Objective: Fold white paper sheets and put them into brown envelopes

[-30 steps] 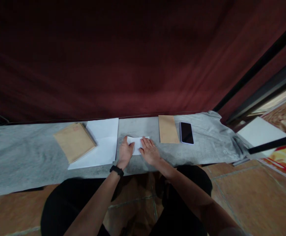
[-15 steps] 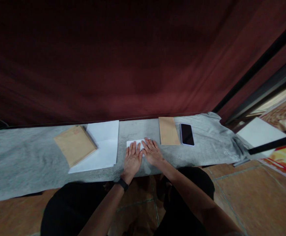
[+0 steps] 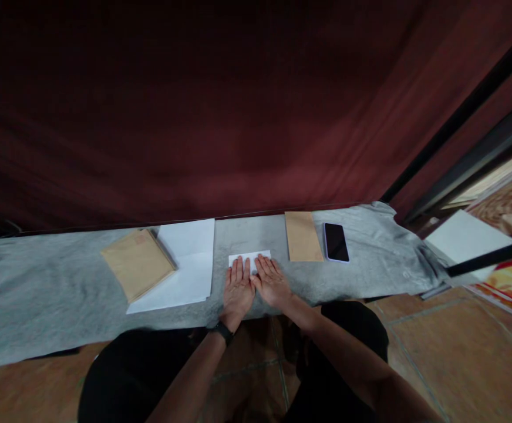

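The small white paper (image 3: 251,257) lies flat on the grey, cloth-covered tabletop (image 3: 379,258), under both hands. Taking that paper as the clock's centre, the left hand (image 3: 238,292) comes in from 7 o'clock and the right hand (image 3: 273,285) from 5 o'clock. Both are palm down and flattened, fingers straight, pinching nothing, with the fingertips resting on the paper; the 2 thumbs sit close together. A black band (image 3: 224,333) circles the left wrist. At 9 o'clock lie larger white sheets (image 3: 189,258), partly covered by a pile of brown envelopes (image 3: 137,261). Between 2 and 3 o'clock lies 1 brown envelope (image 3: 303,237), with a phone (image 3: 336,242) just beyond at 3 o'clock.
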Demonstrator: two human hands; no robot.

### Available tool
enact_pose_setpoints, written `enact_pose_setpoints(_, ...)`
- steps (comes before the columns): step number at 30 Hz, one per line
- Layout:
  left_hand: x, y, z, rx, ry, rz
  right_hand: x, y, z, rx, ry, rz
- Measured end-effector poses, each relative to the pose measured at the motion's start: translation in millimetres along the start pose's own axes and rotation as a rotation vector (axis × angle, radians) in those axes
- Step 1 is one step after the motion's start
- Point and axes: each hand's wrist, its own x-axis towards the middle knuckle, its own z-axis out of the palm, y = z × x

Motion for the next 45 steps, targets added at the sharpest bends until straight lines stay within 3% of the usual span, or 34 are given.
enact_pose_setpoints(7,-6.7,-4.0,4.3,-0.050,0.079,-0.069,-5.7,17.4,-2.5,-0.053,0.000,0.024)
enact_pose_setpoints(18,-16.5,-4.0,-3.3,-0.043,0.107,-0.131,-10.0,18.8,-4.5,-0.061,0.003,0.069)
enact_pose_setpoints(25,4.1,9.0,-9.9,-0.051,0.020,0.090,-10.4,19.7,-2.1,-0.066,0.018,0.047)
enact_pose_setpoints(36,2.2,-6.4,-0.8,0.045,0.045,-0.017,-8.6,27.7,-5.2,-0.092,0.063,0.088)
enact_pose_setpoints(45,1.9,-7.1,0.1,-0.016,0.077,-0.008,-2.6,13.8,-2.1,-0.031,-0.007,0.001)
